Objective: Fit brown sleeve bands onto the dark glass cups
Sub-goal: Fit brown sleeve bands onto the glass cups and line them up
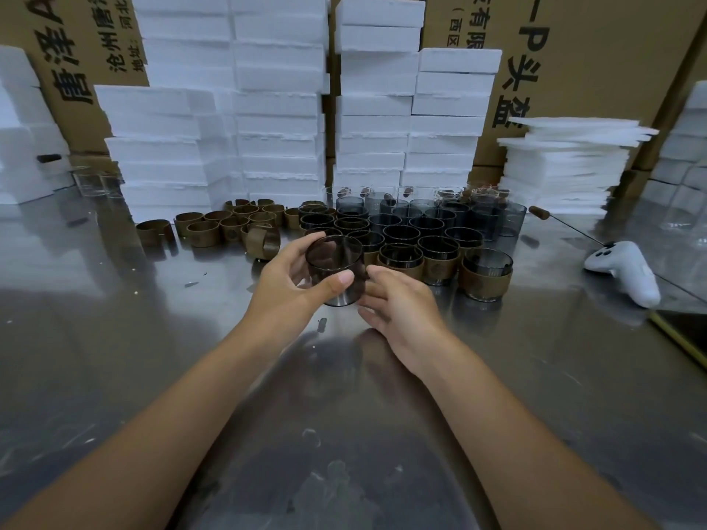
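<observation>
Dark glass cup [336, 270], still bare of any band, is held just above a steel worktable [497, 376], a little nearer than the crowd of other cups. The left hand [290, 285] grips it, thumb across the near wall and fingers curled around the far side. The right hand [398, 304] sits just beside the cup's base, fingers loosely curled and holding nothing that can be seen.

Loose brown sleeve bands [225, 227] lie in a cluster to the far left of the cup. By the look of it, the next job is to pick one, keep the cup steady and level, and slide the band on squarely so it seats evenly, as on the banded cups [440, 263] at the near right of the group.

The tabletop is scuffed, reflective metal. Behind the cups rise stacks of white foam boxes [279, 109] against printed cardboard cartons [597, 51]. A pile of thin white foam sheets [566, 162] stands at far right, and a white handheld controller [627, 273] lies on the table at right.
</observation>
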`<state>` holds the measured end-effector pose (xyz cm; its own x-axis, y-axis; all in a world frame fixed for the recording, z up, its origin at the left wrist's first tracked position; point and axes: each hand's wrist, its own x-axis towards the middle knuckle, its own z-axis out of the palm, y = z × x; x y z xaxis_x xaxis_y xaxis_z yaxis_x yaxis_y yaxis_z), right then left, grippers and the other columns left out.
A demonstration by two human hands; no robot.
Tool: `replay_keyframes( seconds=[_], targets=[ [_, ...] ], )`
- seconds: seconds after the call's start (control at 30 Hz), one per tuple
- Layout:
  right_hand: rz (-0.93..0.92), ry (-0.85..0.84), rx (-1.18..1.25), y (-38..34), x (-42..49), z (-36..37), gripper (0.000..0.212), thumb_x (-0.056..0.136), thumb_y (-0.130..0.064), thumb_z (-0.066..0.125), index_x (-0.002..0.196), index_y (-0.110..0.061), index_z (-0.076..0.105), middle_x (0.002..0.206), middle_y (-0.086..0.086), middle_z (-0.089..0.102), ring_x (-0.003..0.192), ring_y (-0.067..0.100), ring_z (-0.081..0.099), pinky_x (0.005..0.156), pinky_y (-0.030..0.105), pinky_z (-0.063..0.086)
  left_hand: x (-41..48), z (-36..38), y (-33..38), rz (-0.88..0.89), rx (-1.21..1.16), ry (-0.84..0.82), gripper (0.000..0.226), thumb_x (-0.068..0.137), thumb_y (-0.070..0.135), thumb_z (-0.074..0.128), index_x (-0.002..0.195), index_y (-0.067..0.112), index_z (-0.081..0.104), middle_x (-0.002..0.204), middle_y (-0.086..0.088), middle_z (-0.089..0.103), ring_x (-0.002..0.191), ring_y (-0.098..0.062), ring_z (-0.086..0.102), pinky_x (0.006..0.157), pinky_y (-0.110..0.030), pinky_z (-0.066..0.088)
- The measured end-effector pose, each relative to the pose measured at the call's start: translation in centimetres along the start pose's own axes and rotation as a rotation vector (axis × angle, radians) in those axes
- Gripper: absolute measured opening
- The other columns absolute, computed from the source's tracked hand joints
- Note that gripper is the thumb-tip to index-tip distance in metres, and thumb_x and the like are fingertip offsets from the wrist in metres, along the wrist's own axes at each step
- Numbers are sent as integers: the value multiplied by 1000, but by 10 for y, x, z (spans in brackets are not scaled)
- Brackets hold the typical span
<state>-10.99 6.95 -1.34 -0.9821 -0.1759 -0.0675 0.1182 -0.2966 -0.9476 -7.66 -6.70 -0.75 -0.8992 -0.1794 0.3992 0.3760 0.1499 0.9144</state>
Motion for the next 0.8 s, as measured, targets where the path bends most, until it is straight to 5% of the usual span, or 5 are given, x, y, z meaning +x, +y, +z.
replay_keyframes(
  seconds=[0.17, 0.47, 0.6, 0.8],
  targets=[
    [71, -79, 147, -3, -1, -1, 15, 95, -23, 56, 89, -15, 67, 84, 4, 74, 83, 16, 68, 85, 31, 51, -5, 2, 1, 5, -6, -50, 70, 61, 33, 74, 127, 24, 54, 116, 9, 66, 107, 3, 60, 95, -20, 47],
    [181, -170, 261, -4, -7, 6, 23, 100, -30, 46, 106, -15, 63, 82, -1, 72, 88, 16, 66, 81, 32, 49, -4, 3, -3, 26, -25, -67, 52, 77, 13, 73, 124, 26, 54, 111, 14, 67, 105, 5, 61, 87, -11, 47],
    [216, -182, 246, -6, -11, 8, 29, 101, -33, 41, 110, -14, 61, 75, -2, 70, 85, 15, 65, 88, 36, 45, -5, 4, -3, 26, -39, -75, 56, 72, 22, 74, 124, 29, 54, 117, 11, 66, 107, 3, 61, 87, -11, 47],
    [265, -226, 253, -9, -15, 10, 41, 100, -42, 38, 115, -12, 62, 97, 5, 64, 98, 22, 63, 82, 38, 49, -7, 5, 1, 23, -75, -78, 59, 66, 31, 72, 122, 32, 53, 119, 11, 64, 108, 4, 60, 83, -8, 46]
  ],
)
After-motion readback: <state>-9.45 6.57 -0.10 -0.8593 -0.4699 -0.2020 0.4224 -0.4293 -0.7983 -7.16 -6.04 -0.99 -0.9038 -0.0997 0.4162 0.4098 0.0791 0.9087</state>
